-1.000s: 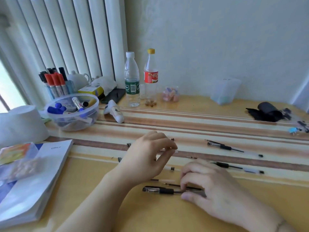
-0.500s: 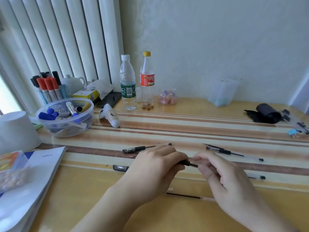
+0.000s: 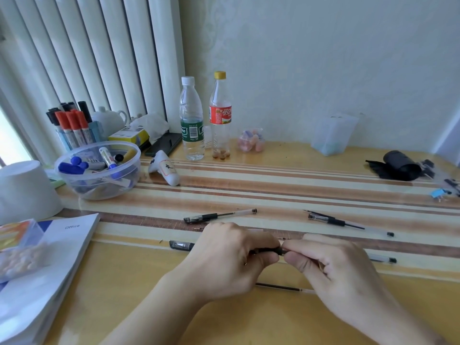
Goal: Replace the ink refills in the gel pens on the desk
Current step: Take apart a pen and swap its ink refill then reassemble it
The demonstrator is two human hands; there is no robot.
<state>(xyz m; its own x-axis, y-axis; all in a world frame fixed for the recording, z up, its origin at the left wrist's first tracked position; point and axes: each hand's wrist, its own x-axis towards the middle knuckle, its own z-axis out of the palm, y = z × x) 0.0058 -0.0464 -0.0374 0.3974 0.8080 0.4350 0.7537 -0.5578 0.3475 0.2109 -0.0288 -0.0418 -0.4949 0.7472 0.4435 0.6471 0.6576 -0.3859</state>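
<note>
Two hands work at the desk (image 3: 249, 319): the left hand (image 3: 224, 255) and the right hand (image 3: 333, 270), with one gel pen (image 3: 270, 250) held between them. Four more pens lie on the desk: one (image 3: 219, 215) beyond the hands, one (image 3: 181, 245) partly hidden behind the left hand, one (image 3: 348, 223) to the right, and one (image 3: 382, 258) showing only its end past the right hand. One loose refill (image 3: 278, 287) lies near the wrists. Two bottles stand at the back: a green-labelled one (image 3: 191, 120) and a red-labelled one (image 3: 220, 115). One clear bowl (image 3: 98, 170) holds several markers; their number cannot be told.
</note>
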